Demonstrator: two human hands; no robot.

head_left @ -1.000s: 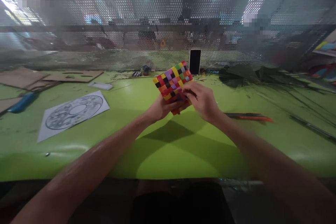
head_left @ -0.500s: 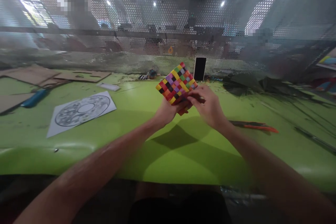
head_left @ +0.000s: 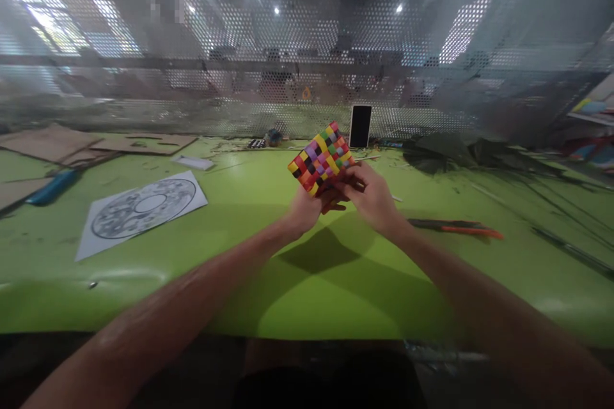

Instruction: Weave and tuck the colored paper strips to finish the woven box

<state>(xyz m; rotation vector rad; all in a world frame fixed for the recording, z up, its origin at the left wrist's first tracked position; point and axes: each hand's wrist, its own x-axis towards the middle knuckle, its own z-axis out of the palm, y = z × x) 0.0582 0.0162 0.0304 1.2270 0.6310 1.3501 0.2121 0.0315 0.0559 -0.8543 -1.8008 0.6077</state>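
Observation:
A small woven piece [head_left: 322, 157], checkered in red, yellow, black, purple, green and orange strips, is held up tilted over the middle of the table. My left hand [head_left: 307, 206] grips its lower left side from below, fingers wrapped behind it. On the lower right edge, my right hand [head_left: 368, 193] pinches the piece between thumb and fingers. Some fingertips of both hands are hidden behind the weave or in shade. Its shadow falls on the green table cover beneath.
The green table [head_left: 240, 198] bears a printed ring-pattern sheet [head_left: 125, 220], a blue-handled tool [head_left: 54, 188] and cardboard [head_left: 52, 144] at left. Scissors-like orange and black tool [head_left: 455, 227] and dark leaves [head_left: 446, 152] lie right. A dark-screened tablet or phone [head_left: 361, 126] stands behind, before a perforated metal screen [head_left: 307, 51].
The woven piece has tipped back, so its face looks shorter. My right hand has slid slightly lower and left along its edge. The whole view has shifted a little.

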